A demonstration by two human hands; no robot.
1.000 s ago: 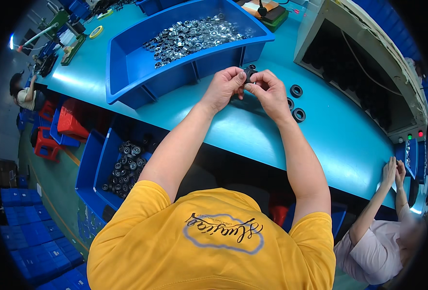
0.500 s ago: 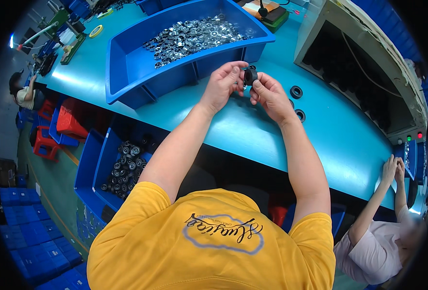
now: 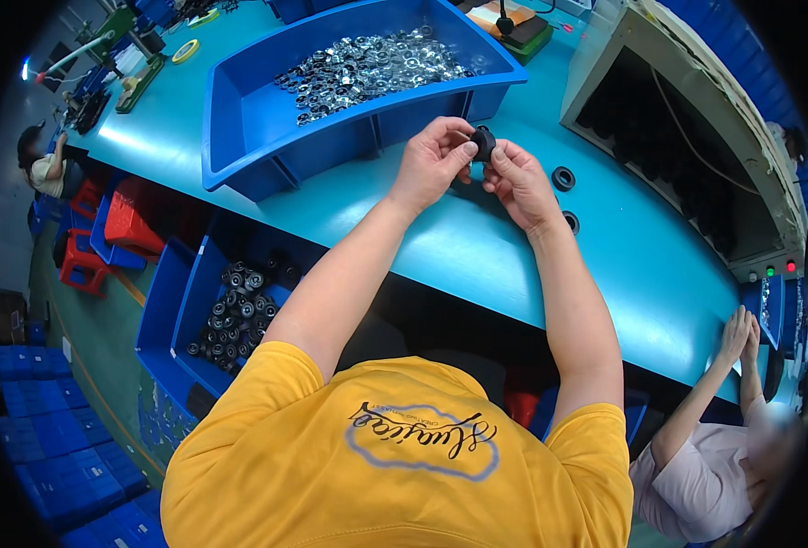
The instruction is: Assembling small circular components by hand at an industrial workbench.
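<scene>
My left hand (image 3: 433, 157) and my right hand (image 3: 517, 178) meet above the teal worktable (image 3: 477, 251), both pinching one small black round part (image 3: 483, 142) between their fingertips. Just beyond the hands stands a large blue bin (image 3: 267, 137) filled with several shiny metal rings (image 3: 367, 68). Two more black ring parts (image 3: 564, 178) lie on the table to the right of my right hand.
A grey box-shaped machine (image 3: 687, 137) with a dark opening stands at the right. Below the table's left edge, a blue bin (image 3: 184, 320) holds several black parts. Another person's hands (image 3: 740, 333) rest on the table at far right. Blue crates (image 3: 38, 438) are stacked on the floor.
Both hands have lifted slightly off the table and come closer together around the black part, turning it between the fingertips.
</scene>
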